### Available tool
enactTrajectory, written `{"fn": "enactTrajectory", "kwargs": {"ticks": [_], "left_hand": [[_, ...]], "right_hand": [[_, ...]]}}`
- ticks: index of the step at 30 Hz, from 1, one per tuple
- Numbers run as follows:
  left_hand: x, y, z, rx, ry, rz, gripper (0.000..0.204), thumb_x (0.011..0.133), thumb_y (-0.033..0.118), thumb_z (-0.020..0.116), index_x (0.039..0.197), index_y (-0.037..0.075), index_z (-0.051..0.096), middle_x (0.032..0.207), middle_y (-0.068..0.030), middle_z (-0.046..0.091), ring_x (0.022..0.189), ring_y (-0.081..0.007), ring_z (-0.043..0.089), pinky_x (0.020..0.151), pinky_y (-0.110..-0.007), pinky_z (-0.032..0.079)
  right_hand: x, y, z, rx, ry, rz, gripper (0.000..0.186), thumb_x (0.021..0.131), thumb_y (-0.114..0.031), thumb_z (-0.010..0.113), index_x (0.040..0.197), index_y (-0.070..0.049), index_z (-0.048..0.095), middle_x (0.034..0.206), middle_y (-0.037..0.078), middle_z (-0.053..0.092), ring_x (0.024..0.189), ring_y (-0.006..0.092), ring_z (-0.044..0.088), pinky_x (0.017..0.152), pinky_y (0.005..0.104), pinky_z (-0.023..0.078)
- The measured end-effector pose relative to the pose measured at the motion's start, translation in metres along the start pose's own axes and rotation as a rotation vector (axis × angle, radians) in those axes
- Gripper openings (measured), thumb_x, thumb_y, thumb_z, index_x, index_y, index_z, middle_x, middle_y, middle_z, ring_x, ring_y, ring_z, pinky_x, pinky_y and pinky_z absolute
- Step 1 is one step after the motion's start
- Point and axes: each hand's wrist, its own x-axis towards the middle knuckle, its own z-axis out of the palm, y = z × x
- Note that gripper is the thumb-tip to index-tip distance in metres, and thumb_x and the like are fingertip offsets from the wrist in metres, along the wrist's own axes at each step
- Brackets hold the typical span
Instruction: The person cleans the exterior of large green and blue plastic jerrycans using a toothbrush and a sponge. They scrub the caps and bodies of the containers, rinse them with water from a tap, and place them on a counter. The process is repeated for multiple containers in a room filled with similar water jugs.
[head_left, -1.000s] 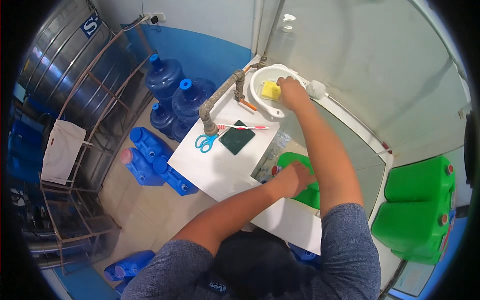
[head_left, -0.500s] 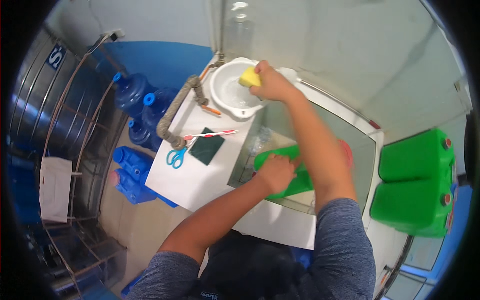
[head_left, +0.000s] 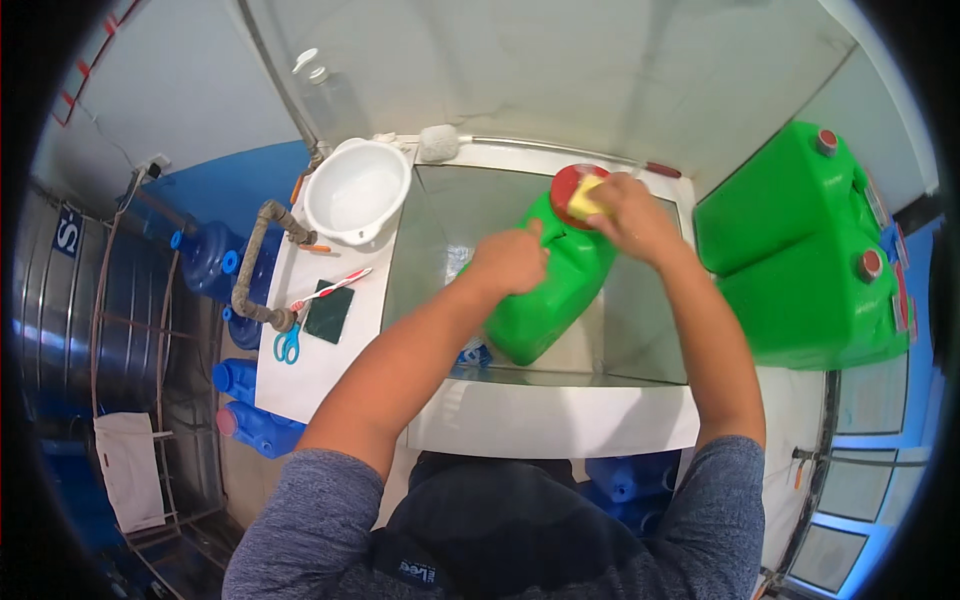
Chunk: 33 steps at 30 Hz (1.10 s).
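Head view: I watch remotely two bare hands at work on a green jug right of the frame's centre.
Green jug [head_left: 560, 285]: slanting inside a glass-sided basin [head_left: 645, 325], its red lid [head_left: 563, 190] toward the upper right, its base toward the lower left.
Right hand [head_left: 640, 222]: right of centre; I see its fingers pinching a yellow sponge [head_left: 590, 199] at the red lid.
Left hand [head_left: 508, 264]: on the jug's left side, near the middle of the frame; the undersides of its fingers are hidden, so I cannot tell whether they grip.
White tub [head_left: 357, 190]: left of the basin, on the white desk [head_left: 290, 388].
Small tools: below the tub, a red-and-white toothbrush [head_left: 335, 287] lies across a dark green pad [head_left: 328, 314], turquoise scissors [head_left: 287, 346] just beside.
Pump bottle [head_left: 331, 98]: upper left, clear, white-topped.
Other green jugs [head_left: 790, 260]: two, at the right edge.
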Motion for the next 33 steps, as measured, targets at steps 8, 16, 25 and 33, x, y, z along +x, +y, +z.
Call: {"fn": "enactTrajectory", "kwargs": {"ticks": [8,16,25,33], "left_hand": [[-0.007,0.011,0.004,0.018,-0.001,0.015,0.040,0.099,0.032,0.054,0.123,0.000,0.049,0.104,-0.0263,0.070,0.097,-0.0439,0.068,0.082,-0.055,0.053],[-0.019,0.027,0.013,0.130,0.015,0.185,0.036,0.096,0.031,0.058,0.115,0.001,0.050,0.094,-0.0221,0.070,0.091,-0.0436,0.068,0.079,-0.056,0.051],[-0.038,0.012,0.017,0.080,-0.008,-0.005,0.068,0.099,0.036,0.053,0.150,-0.001,0.030,0.119,-0.0273,0.063,0.104,-0.0430,0.066,0.095,-0.054,0.047],[-0.006,0.006,0.062,0.488,0.599,0.277,0.084,0.102,0.044,0.046,0.159,-0.005,0.008,0.158,-0.0304,0.025,0.131,-0.0445,0.051,0.108,-0.051,0.042]], "right_hand": [[-0.016,0.000,0.003,-0.062,0.176,0.152,0.023,0.082,-0.015,0.075,0.104,-0.009,0.071,0.117,0.015,0.065,0.104,0.0376,0.061,0.090,0.0484,0.051],[0.025,-0.009,0.015,-0.158,-0.067,0.204,0.024,0.085,-0.020,0.063,0.103,-0.018,0.077,0.120,0.011,0.068,0.110,0.0358,0.062,0.091,0.0475,0.052],[0.035,0.054,0.026,0.376,-0.175,0.494,0.036,0.093,-0.028,0.053,0.104,0.004,0.067,0.106,0.024,0.070,0.102,0.0356,0.068,0.089,0.0450,0.053],[-0.018,0.007,0.081,0.589,-0.145,0.079,0.031,0.095,-0.025,0.055,0.111,0.001,0.063,0.111,0.021,0.070,0.096,0.0323,0.068,0.086,0.0440,0.052]]}}
